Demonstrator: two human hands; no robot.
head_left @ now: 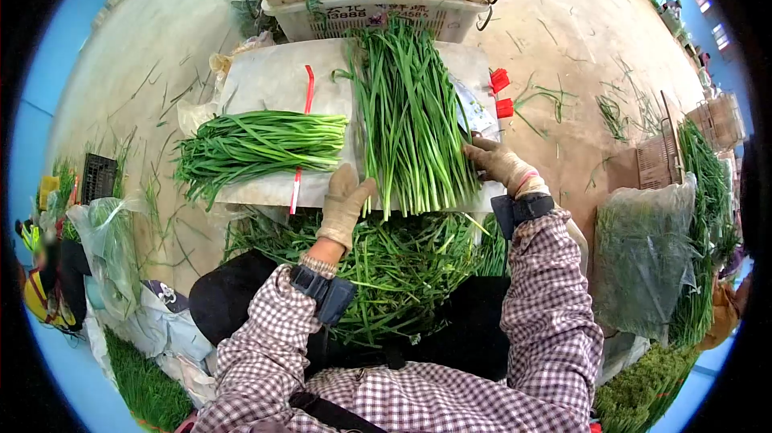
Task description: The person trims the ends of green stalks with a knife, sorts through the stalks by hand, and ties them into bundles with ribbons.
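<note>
A large pile of green stalks (410, 111) lies lengthwise on the pale board (277, 71), its cut ends toward me. My left hand (346, 204), gloved, is at the lower left of the pile, thumb and fingers apart, with nothing in it. My right hand (498, 166), also gloved, rests against the pile's lower right edge, its fingers spread. To the left, a smaller bundle (261, 147) lies crosswise over a red and white strip (310, 87). Red pieces (500, 91) stick out at the board's right edge.
Stacked white crates (378, 19) stand behind the board. Loose greens (394, 272) are heaped below it, near my lap. A plastic-wrapped bundle (643, 256) stands at right, a plastic bag (112, 248) at left. A person (52, 284) is at the far left.
</note>
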